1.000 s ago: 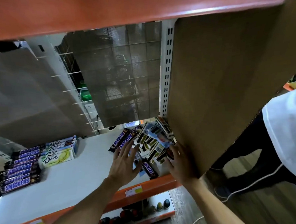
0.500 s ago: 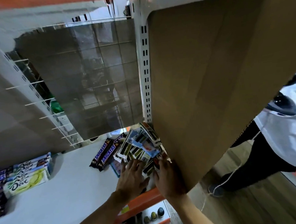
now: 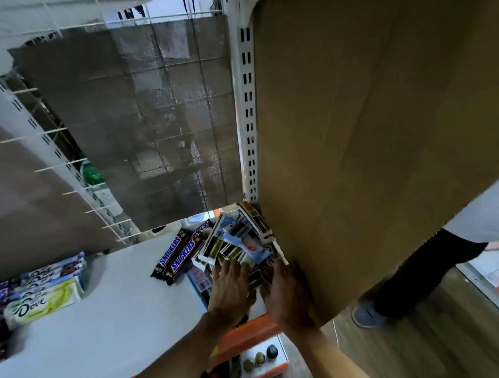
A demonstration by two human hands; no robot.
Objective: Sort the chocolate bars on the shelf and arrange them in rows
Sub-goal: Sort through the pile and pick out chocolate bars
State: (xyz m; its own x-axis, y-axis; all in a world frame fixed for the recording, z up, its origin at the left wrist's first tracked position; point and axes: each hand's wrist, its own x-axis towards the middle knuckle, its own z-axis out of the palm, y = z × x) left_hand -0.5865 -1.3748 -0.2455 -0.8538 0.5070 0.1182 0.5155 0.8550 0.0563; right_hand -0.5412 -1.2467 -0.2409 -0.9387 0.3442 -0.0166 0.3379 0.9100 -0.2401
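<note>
Messy pile of chocolate bars (image 3: 239, 242) sits jammed at the shelf's (image 3: 105, 326) right end, bars fanned out, long sides mostly running toward the back. The left hand (image 3: 230, 294) lies flat-fingered on its near edge. The right hand (image 3: 286, 298) touches the near-right corner, grip too blurry to call.

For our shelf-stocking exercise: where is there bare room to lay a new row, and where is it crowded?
Free: white shelf between the sorted rows at left and the loose Snickers bars. Crowded: the heap by the cardboard panel, under left hand and right hand.
</note>
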